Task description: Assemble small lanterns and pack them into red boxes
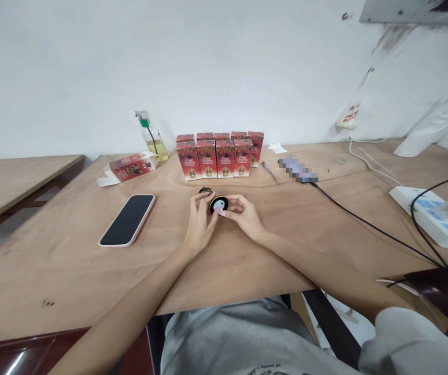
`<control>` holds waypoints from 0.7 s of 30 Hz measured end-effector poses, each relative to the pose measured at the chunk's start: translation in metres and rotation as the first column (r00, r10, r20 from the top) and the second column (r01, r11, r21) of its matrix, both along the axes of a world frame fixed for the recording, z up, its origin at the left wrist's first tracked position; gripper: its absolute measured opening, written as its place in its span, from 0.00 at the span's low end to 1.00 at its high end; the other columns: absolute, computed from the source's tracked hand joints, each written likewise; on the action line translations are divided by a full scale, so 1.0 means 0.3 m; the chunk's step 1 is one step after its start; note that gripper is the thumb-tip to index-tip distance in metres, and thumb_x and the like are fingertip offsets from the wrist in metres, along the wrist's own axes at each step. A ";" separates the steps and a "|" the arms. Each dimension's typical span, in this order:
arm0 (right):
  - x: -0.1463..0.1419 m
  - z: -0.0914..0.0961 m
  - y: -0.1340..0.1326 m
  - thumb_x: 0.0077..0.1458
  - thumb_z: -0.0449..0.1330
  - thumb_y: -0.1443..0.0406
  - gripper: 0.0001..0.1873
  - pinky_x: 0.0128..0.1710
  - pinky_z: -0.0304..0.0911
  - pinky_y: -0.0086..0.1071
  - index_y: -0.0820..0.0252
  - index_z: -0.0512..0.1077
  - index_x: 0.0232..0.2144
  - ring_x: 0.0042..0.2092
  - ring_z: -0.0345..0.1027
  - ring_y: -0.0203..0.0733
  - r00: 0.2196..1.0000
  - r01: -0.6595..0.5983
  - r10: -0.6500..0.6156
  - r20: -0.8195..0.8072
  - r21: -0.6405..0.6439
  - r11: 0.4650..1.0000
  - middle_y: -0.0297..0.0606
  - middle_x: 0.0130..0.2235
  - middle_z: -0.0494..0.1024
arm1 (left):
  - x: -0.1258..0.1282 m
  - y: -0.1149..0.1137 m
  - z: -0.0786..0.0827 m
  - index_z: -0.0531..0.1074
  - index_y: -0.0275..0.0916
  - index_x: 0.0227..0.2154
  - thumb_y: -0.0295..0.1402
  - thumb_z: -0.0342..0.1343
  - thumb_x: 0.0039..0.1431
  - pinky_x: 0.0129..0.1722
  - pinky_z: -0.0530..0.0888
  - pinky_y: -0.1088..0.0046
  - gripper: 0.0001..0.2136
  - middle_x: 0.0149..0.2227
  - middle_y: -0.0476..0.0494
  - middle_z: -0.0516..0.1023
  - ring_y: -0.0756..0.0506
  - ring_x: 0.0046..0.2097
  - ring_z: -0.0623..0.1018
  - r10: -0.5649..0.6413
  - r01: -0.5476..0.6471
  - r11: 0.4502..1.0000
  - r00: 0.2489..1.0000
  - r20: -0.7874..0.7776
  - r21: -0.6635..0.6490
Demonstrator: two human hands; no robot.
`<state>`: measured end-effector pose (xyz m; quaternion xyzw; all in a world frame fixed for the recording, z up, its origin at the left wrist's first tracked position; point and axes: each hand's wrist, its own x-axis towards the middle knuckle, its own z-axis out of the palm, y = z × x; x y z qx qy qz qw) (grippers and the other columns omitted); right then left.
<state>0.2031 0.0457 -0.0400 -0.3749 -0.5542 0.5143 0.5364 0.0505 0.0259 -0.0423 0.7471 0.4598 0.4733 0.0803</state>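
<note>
Both hands hold a small black-and-gold lantern-like ornament (219, 202) just above the table, its round base turned toward me. A pale disc with small dark marks sits inside the black rim of that base. My left hand (200, 221) wraps the ornament from the left, the thumb pressing on the base. From the right, the fingers of my right hand (248, 217) are closed on its edge, the thumb tip at the lower rim. A dark, thin handle or loop shows behind my left fingers. The ornament's far side is hidden.
Red printed boxes (207, 160) stand in rows ahead. An opened box (133, 166) lies left, beside a pump bottle (157, 146) of yellow liquid. A phone (128, 221) is at left; a screwdriver-like tool (269, 172), a blurred-out cabled device (297, 170) and a power strip (432, 216) are right.
</note>
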 end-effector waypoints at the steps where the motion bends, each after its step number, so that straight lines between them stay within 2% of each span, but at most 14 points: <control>1: -0.001 -0.001 -0.001 0.34 0.71 0.57 0.25 0.41 0.68 0.33 0.56 0.68 0.36 0.36 0.71 0.36 1.000 0.010 -0.010 -0.004 -0.006 1.000 0.37 0.42 0.76 | 0.000 -0.001 0.002 0.61 0.40 0.53 0.35 0.50 0.62 0.43 0.76 0.66 0.17 0.52 0.36 0.60 0.44 0.51 0.71 0.005 -0.005 1.000 1.000 0.001 -0.001; 4: -0.003 -0.005 -0.001 0.33 0.71 0.58 0.26 0.39 0.67 0.32 0.56 0.65 0.35 0.34 0.71 0.35 1.000 0.013 -0.013 -0.016 -0.021 1.000 0.36 0.40 0.75 | 0.000 -0.001 0.009 0.62 0.39 0.52 0.35 0.50 0.62 0.40 0.77 0.68 0.16 0.50 0.37 0.61 0.45 0.48 0.72 0.026 -0.026 1.000 1.000 -0.006 0.018; 8: -0.005 -0.008 0.000 0.33 0.71 0.58 0.27 0.39 0.67 0.32 0.55 0.64 0.35 0.33 0.70 0.34 1.000 0.008 -0.008 -0.016 -0.007 1.000 0.34 0.38 0.74 | -0.002 0.004 0.010 0.63 0.38 0.50 0.35 0.51 0.62 0.41 0.76 0.68 0.15 0.49 0.37 0.63 0.45 0.49 0.71 0.053 -0.051 0.996 0.998 -0.019 0.068; 16: -0.006 -0.014 0.001 0.34 0.71 0.58 0.26 0.35 0.65 0.31 0.56 0.63 0.34 0.30 0.68 0.33 1.000 0.031 -0.031 0.007 0.005 1.000 0.32 0.36 0.72 | -0.002 0.002 0.013 0.64 0.38 0.50 0.36 0.53 0.61 0.41 0.76 0.69 0.15 0.49 0.38 0.63 0.43 0.52 0.70 0.063 -0.064 0.997 0.998 0.006 0.046; 19: -0.004 -0.019 0.001 0.34 0.71 0.56 0.25 0.36 0.64 0.31 0.57 0.63 0.32 0.32 0.69 0.34 0.998 0.013 -0.013 0.063 -0.001 1.000 0.31 0.33 0.72 | -0.007 0.007 0.013 0.64 0.38 0.50 0.35 0.53 0.61 0.43 0.75 0.67 0.15 0.49 0.38 0.64 0.43 0.52 0.70 0.095 -0.095 0.994 0.995 0.000 0.051; 21: 0.000 -0.019 -0.002 0.35 0.71 0.55 0.24 0.37 0.64 0.32 0.59 0.65 0.30 0.33 0.69 0.35 0.988 -0.045 0.045 0.146 0.001 0.999 0.32 0.31 0.73 | -0.014 0.013 0.013 0.64 0.38 0.50 0.34 0.53 0.61 0.44 0.75 0.66 0.15 0.48 0.38 0.65 0.43 0.52 0.70 0.122 -0.121 0.991 0.993 0.000 0.060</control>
